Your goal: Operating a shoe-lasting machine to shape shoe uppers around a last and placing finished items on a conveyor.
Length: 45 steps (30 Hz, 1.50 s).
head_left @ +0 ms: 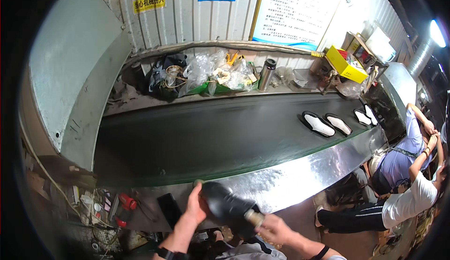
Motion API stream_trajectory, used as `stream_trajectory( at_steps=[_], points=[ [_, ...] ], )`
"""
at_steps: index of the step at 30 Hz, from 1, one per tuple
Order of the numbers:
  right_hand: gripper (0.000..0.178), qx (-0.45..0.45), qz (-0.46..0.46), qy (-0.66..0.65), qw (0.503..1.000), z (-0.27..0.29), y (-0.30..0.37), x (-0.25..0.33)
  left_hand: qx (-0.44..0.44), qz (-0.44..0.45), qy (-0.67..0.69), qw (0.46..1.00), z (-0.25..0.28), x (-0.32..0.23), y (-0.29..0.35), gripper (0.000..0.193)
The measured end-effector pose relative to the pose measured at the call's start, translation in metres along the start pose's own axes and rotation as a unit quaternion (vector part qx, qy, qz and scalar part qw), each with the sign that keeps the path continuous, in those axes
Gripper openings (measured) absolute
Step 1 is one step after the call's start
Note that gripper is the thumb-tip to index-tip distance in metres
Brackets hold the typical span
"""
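Observation:
A black shoe point(224, 201), blurred by motion, is tilted in front of me over the near metal edge. My left hand point(195, 206) is closed on its left end, with the thumb up along the side. At the shoe's other end, my right hand point(277, 229) closes on a short pale piece point(253, 217) that sticks out there; I cannot tell if it belongs to the shoe or is a separate tool. Beyond my hands runs a dark conveyor belt point(201, 133). Several black-rimmed pieces with white middles, like shoe soles point(319, 124), lie at its right part.
A shiny metal ledge point(290, 168) borders the belt. A black phone-like slab point(169, 209) and a red-handled tool point(126, 202) lie at the near left. Behind the belt stand a steel flask point(267, 75), plastic bags point(206, 70) and a yellow box point(346, 65). Two people point(407, 166) are at the right.

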State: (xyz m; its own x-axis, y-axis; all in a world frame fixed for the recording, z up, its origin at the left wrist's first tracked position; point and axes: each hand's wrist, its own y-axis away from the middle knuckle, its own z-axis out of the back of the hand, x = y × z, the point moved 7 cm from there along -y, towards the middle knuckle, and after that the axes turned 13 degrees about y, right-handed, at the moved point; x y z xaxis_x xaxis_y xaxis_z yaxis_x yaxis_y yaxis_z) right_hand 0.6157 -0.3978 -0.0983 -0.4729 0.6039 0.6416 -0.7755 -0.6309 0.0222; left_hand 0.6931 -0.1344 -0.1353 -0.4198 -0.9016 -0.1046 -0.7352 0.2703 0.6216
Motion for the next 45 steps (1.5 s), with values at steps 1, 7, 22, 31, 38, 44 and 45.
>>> stream_trajectory(
  at_steps=[1,7,22,31,38,44,45],
  points=[
    [0.029,0.003,0.08,0.082,0.993,-0.007,0.001,0.025,-0.046,-0.029,-0.1,0.994,0.019,-0.012,-0.002,0.043],
    [0.03,-0.062,0.164,0.205,0.963,-0.064,-0.003,0.038,-0.184,-0.231,-0.406,0.865,0.051,-0.062,-0.029,0.031],
    [0.072,0.027,-0.051,-0.082,0.995,-0.064,-0.006,-0.03,-0.361,-0.339,-0.532,0.687,0.087,-0.029,-0.029,0.052],
    [0.063,-0.042,-0.007,-0.149,0.988,-0.064,0.001,-0.041,-0.382,-0.299,-0.592,0.644,0.052,-0.003,-0.02,0.054],
    [0.095,0.126,-0.086,-0.452,0.879,-0.056,-0.017,0.02,-0.356,-0.411,-0.473,0.694,0.075,-0.028,0.08,0.042],
    [0.067,0.371,-0.197,-0.417,0.806,-0.11,-0.059,0.12,-0.358,-0.504,-0.404,0.674,0.086,-0.018,0.23,0.044],
    [0.061,0.324,-0.09,-0.394,0.855,-0.107,-0.062,0.145,-0.39,-0.532,-0.396,0.639,0.098,-0.017,0.264,0.042]
  ],
)
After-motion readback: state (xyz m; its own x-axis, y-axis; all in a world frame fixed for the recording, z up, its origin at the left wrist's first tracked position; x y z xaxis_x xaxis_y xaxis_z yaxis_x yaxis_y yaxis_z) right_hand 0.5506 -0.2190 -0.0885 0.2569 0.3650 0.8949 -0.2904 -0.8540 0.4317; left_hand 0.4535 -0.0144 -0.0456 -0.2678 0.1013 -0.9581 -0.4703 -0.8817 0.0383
